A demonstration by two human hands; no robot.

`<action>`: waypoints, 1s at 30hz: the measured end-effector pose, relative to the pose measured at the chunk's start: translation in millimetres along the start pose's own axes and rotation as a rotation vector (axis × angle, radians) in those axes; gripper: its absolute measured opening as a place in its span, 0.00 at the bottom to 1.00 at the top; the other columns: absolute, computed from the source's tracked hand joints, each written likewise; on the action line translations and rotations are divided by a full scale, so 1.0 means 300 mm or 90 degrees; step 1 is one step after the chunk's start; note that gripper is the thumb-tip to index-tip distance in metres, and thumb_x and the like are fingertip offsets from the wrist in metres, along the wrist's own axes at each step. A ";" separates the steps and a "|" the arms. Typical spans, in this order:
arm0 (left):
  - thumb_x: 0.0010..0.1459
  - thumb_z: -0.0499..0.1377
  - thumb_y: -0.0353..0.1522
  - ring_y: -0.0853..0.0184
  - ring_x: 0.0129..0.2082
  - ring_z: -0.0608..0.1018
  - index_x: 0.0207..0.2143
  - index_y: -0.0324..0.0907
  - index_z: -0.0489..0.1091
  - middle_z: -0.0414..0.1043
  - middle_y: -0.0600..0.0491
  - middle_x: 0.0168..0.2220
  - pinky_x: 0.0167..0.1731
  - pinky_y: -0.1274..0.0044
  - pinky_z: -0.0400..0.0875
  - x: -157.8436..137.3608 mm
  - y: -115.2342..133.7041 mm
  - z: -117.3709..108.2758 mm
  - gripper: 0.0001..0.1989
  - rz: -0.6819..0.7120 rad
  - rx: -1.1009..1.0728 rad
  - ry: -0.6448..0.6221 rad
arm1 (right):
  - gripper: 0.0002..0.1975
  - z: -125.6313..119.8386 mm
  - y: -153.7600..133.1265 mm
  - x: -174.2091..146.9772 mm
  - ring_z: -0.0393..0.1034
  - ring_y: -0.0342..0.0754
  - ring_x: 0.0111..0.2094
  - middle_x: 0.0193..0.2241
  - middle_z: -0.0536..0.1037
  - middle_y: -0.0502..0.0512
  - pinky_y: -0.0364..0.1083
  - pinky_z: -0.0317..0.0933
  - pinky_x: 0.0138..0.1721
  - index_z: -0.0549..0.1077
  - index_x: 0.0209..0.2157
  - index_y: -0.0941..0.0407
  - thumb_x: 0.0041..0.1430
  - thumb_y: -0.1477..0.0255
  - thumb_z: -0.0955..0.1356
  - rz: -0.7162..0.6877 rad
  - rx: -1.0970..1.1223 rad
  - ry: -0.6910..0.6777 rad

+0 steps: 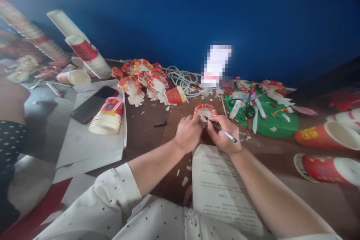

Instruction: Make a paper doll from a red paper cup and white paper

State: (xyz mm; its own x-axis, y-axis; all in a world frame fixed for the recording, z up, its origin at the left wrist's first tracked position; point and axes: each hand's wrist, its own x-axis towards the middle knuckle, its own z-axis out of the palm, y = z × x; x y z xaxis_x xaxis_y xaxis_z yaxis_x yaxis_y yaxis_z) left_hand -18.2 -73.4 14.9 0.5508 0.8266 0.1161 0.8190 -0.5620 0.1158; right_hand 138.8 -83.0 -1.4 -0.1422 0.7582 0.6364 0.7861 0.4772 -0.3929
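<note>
In front of me on the brown table lies a small craft cut from a paper cup [204, 110], with a red rolled rim and a white body. My left hand [189, 132] has its fingers curled onto the craft's near left edge, pressing or gripping it. My right hand [225, 135] is closed around a pen [228, 134] with a dark tip and silver barrel. The pen's tip points at the white part of the craft, and whether it touches is hard to tell. Both hands partly cover the craft's lower edge. A printed paper [222, 191] lies below my right hand.
Similar cup crafts [146, 78] are heaped at the back left near a pale cord [182, 77]. Scissors [249, 110] and markers lie on a green disc [281, 122]. Stacked cups [108, 116] and a phone [94, 104] rest on white card at left. Another person's arm is far left.
</note>
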 end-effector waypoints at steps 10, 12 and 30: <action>0.61 0.48 0.29 0.61 0.39 0.71 0.37 0.38 0.69 0.67 0.48 0.39 0.35 0.70 0.66 0.003 -0.002 -0.009 0.11 0.000 -0.026 -0.021 | 0.07 0.030 0.014 -0.015 0.72 0.46 0.28 0.27 0.76 0.53 0.43 0.64 0.31 0.71 0.33 0.55 0.58 0.66 0.66 0.050 -0.057 -0.022; 0.61 0.48 0.29 0.61 0.39 0.71 0.38 0.38 0.69 0.67 0.48 0.39 0.35 0.70 0.66 0.002 -0.003 -0.010 0.11 0.002 -0.029 -0.022 | 0.07 0.033 0.016 -0.016 0.72 0.46 0.28 0.27 0.76 0.53 0.43 0.64 0.31 0.71 0.33 0.55 0.58 0.66 0.66 0.053 -0.060 -0.025; 0.61 0.48 0.29 0.61 0.38 0.70 0.37 0.39 0.69 0.68 0.48 0.40 0.35 0.70 0.66 0.001 -0.002 -0.017 0.10 -0.002 -0.042 -0.026 | 0.08 0.041 0.022 -0.016 0.72 0.47 0.29 0.28 0.76 0.54 0.44 0.65 0.33 0.71 0.35 0.55 0.59 0.65 0.65 0.055 -0.018 -0.030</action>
State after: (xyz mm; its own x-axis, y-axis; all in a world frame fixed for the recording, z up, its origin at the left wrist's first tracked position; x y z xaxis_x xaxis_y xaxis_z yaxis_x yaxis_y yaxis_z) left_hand -19.4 -72.9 19.9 0.5551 0.8283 0.0761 0.8093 -0.5590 0.1804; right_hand 137.2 -77.9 -15.2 -0.1003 0.8164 0.5687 0.8129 0.3968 -0.4263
